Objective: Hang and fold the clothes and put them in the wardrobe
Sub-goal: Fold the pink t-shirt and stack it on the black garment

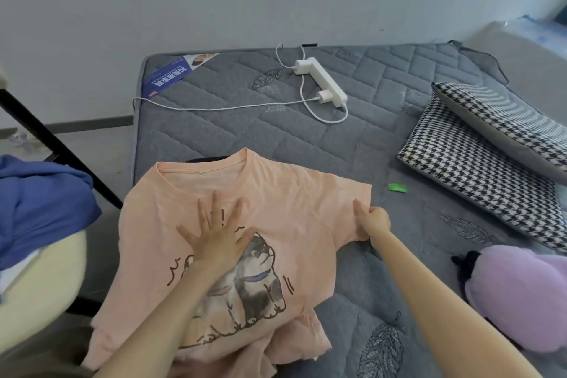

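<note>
One peach T-shirt point(291, 193), left grip point(214, 233) wide and flat on it, right grip point(376, 219) tight on its sleeve point(346, 193).

T-shirt point(291, 199) on mattress point(230, 138) at its left edge, power strip point(325, 83) behind it, stacked pillows point(478, 175) to the right, plush toy point(521, 294) before them, clothes heap point(40, 202) off left

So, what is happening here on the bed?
A person is spreading a peach T-shirt face up on the grey mattress. The left hand presses flat on the chest with spread fingers, and the right hand pinches the edge of one sleeve. The shirt is not folded yet; its hem is bunched. A power strip and two pillows lie farther back, and a blue cloth lies off the mattress at the left.
</note>
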`<state>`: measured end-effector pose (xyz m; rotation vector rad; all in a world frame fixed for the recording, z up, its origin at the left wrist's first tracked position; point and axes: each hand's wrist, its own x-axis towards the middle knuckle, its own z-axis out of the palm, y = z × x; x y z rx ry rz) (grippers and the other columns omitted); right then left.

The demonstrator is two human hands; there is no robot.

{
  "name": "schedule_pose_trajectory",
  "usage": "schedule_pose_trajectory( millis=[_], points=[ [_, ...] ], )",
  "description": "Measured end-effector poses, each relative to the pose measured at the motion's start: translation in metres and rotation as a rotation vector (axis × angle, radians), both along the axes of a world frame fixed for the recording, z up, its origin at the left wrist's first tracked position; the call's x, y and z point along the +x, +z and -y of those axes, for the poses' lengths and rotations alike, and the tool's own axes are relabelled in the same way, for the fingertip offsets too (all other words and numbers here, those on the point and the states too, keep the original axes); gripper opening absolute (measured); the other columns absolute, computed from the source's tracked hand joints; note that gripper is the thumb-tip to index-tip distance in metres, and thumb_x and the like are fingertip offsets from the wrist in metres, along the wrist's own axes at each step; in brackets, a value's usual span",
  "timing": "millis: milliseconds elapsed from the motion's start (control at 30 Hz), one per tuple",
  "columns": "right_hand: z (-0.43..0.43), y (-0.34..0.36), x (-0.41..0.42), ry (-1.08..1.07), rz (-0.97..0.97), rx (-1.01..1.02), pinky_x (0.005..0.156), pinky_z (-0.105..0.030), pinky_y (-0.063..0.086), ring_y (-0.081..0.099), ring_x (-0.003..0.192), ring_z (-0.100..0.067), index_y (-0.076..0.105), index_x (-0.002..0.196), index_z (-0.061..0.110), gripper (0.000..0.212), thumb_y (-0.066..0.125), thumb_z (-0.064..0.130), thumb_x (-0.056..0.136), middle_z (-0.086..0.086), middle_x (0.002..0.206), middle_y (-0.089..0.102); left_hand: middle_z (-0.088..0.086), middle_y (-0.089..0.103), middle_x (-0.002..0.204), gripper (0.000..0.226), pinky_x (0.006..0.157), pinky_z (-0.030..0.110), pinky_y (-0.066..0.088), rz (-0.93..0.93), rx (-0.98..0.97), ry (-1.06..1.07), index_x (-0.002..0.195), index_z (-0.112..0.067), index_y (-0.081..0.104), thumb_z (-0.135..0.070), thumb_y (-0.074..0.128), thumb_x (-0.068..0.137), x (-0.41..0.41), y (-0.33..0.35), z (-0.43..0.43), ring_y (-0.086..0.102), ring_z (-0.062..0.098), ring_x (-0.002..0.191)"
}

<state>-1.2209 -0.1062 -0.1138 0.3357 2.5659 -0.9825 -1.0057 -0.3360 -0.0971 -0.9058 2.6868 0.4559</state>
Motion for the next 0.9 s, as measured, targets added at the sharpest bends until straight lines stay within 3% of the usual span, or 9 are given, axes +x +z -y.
schedule_pose_trajectory(
  millis=[67,167,367,533,567,633,700,767,900],
  points=[
    [0.002,0.005,-0.001,-0.010,-0.004,-0.060,0.078,-0.035,0.038,0.051,0.095,-0.031,0.058,0.086,0.004,0.041,0.049,0.043,0.093,-0.022,0.105,0.057,-0.001,-0.037,0.150,0.069,0.102,0.073,-0.002,0.000,0.005,0.000,0.145,-0.045,-0.014,-0.071,0.015,0.088,0.001,0.000,0.000,-0.033,0.030,0.138],
    [-0.002,0.008,0.000,-0.017,-0.059,-0.047,0.089,-0.038,0.039,0.049,0.113,-0.037,0.050,0.120,-0.005,0.043,0.045,0.032,0.098,-0.023,0.124,0.054,-0.001,-0.038,0.150,0.069,0.102,0.073,-0.002,0.000,0.011,0.000,0.145,-0.046,-0.015,-0.071,0.014,0.088,0.000,0.001,0.000,-0.034,0.029,0.138],
    [0.003,0.019,0.009,-0.018,-0.125,-0.056,0.081,-0.035,0.036,0.050,0.112,-0.037,0.053,0.117,-0.002,0.039,0.037,0.029,0.101,-0.022,0.120,0.056,-0.002,-0.038,0.150,0.070,0.103,0.072,-0.003,-0.004,0.029,-0.013,0.144,-0.044,-0.018,-0.072,0.012,0.087,0.003,0.000,0.002,-0.034,0.029,0.138],
    [0.037,0.051,0.022,0.108,-0.275,-0.154,0.072,-0.035,0.036,0.054,0.094,-0.033,0.055,0.085,0.007,0.038,0.030,0.031,0.100,-0.012,0.089,0.059,-0.003,-0.048,0.140,0.078,0.106,0.068,-0.008,-0.034,0.065,-0.049,0.137,-0.037,-0.034,-0.075,-0.005,0.075,0.017,0.000,0.006,-0.037,0.025,0.136],
    [0.046,0.056,0.028,0.155,-0.308,-0.175,0.071,-0.035,0.036,0.053,0.089,-0.030,0.055,0.086,0.010,0.037,0.030,0.033,0.100,-0.010,0.087,0.058,-0.003,-0.049,0.137,0.079,0.106,0.067,-0.008,-0.045,0.062,-0.051,0.136,-0.036,-0.036,-0.076,-0.010,0.072,0.019,-0.001,0.006,-0.038,0.024,0.136],
    [0.063,0.059,0.047,0.311,-0.390,-0.163,0.069,-0.034,0.038,0.055,0.080,-0.024,0.057,0.115,0.016,0.033,0.031,0.029,0.101,-0.007,0.087,0.062,-0.002,-0.051,0.135,0.083,0.107,0.067,-0.007,-0.058,0.066,-0.043,0.136,-0.034,-0.037,-0.078,-0.015,0.069,0.025,-0.002,0.005,-0.041,0.021,0.132],
    [0.076,0.054,0.071,0.525,-0.423,-0.093,0.068,-0.033,0.041,0.060,0.078,-0.023,0.036,0.142,0.036,0.044,0.028,0.027,0.101,-0.006,0.088,0.066,-0.001,-0.052,0.135,0.090,0.107,0.066,-0.008,-0.053,0.073,-0.041,0.138,-0.033,-0.035,-0.080,-0.018,0.064,0.030,-0.002,0.004,-0.044,0.020,0.128],
    [0.085,0.045,0.092,0.737,-0.357,-0.006,0.077,-0.035,0.045,0.062,0.095,-0.028,0.028,0.147,0.038,0.046,0.028,0.030,0.102,-0.006,0.104,0.067,-0.001,-0.052,0.137,0.099,0.107,0.065,-0.009,-0.038,0.072,-0.056,0.138,-0.033,-0.036,-0.085,-0.021,0.055,0.035,-0.002,0.004,-0.045,0.020,0.128],
    [0.094,0.035,0.113,0.884,-0.199,-0.040,0.093,-0.034,0.043,0.055,0.117,-0.024,0.048,0.137,0.024,0.043,0.028,0.040,0.103,-0.001,0.126,0.062,-0.003,-0.053,0.136,0.105,0.108,0.063,-0.011,-0.014,0.090,-0.094,0.134,-0.035,-0.040,-0.093,-0.008,0.052,0.047,-0.001,0.006,-0.046,0.019,0.127]
  ],
)
